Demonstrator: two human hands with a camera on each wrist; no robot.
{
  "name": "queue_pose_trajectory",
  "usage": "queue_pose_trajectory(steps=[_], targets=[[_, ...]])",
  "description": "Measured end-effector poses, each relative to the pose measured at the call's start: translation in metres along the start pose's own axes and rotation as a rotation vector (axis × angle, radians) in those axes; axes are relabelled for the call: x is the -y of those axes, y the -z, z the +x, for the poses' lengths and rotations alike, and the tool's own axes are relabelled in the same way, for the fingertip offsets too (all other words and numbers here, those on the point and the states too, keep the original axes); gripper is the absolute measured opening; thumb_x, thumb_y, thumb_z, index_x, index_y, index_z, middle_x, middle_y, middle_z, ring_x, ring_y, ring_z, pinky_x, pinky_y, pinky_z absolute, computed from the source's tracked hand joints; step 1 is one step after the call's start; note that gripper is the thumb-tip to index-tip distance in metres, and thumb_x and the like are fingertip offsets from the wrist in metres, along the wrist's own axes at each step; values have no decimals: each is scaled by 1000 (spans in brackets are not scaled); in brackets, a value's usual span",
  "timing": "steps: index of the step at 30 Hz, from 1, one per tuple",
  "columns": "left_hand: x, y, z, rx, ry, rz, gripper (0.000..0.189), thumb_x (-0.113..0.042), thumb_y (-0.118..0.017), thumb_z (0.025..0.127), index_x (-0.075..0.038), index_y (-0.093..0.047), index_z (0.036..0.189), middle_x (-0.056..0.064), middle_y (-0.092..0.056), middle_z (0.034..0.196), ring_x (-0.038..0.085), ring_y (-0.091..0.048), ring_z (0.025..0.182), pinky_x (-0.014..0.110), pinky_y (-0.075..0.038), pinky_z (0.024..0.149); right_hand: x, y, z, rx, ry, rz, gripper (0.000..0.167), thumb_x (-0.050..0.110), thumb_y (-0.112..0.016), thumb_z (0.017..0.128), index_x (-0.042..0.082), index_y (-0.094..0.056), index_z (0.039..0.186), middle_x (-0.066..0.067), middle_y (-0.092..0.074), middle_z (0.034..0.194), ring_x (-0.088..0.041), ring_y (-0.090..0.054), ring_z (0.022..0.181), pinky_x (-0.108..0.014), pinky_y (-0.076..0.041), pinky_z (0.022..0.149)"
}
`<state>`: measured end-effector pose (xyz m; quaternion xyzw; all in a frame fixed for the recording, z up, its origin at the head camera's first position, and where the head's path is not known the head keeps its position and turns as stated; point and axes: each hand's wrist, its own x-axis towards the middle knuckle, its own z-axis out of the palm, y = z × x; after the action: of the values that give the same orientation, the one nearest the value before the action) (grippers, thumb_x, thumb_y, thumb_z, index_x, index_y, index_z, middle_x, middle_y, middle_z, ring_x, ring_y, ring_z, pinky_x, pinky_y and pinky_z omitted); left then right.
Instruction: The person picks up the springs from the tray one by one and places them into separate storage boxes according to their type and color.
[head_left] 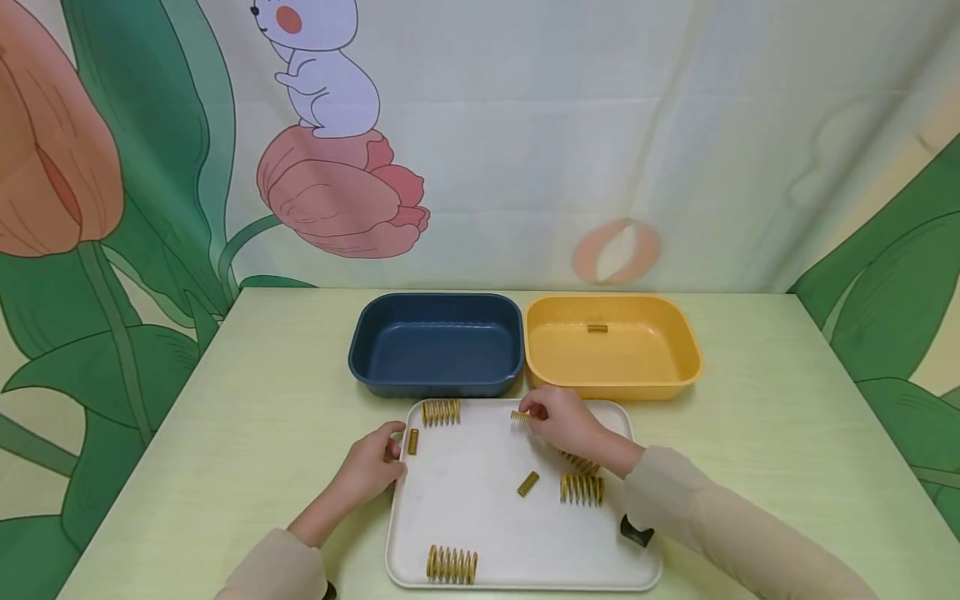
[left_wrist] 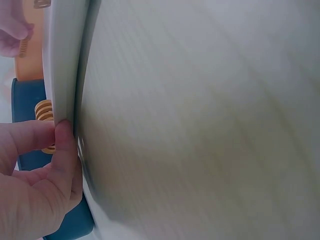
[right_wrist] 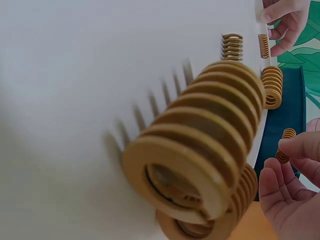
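Note:
My right hand pinches a small gold coil spring between thumb and fingers, above the far part of a white tray. At the tray's left edge, my left hand grips the rim between thumb and fingers, as the left wrist view shows. Two small springs lie on the tray, one by the left rim and one right of the middle. Large springs lie at the far left, near left and right. Another large spring is partly hidden by my right wrist.
Behind the tray, a dark blue bin stands at the left beside a yellow bin. One small spring lies inside the yellow bin. A printed curtain hangs behind the pale table.

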<state>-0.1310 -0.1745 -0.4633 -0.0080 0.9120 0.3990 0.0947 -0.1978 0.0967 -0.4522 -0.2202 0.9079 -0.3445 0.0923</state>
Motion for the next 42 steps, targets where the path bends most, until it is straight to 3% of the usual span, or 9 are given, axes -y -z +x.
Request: queue_pose_trajectory(steps=[24, 31, 42], targets=[[2, -1, 2, 0, 12, 15, 49, 5, -55, 70, 3, -46, 118, 7, -48, 78, 13, -44, 64, 22, -39, 52, 13, 16, -3, 16, 72, 21, 12, 0, -61, 75, 4, -65, 86, -3, -58, 77, -11, -49, 70, -18, -44, 61], [2, -2, 2, -1, 18, 14, 49, 5, -56, 70, 3, -46, 119, 7, -48, 78, 13, -44, 64, 22, -39, 52, 14, 22, -3, 25, 43, 61, 12, 0, -61, 76, 4, -65, 87, -3, -58, 77, -11, -49, 70, -19, -44, 61], [0, -2, 3, 0, 19, 11, 50, 5, -55, 70, 3, -45, 119, 7, -48, 78, 13, -44, 62, 22, -39, 51, 11, 36, 2, -19, 90, 53, 13, 0, -63, 74, 0, -65, 87, -7, -60, 79, -13, -51, 70, -20, -45, 63]])
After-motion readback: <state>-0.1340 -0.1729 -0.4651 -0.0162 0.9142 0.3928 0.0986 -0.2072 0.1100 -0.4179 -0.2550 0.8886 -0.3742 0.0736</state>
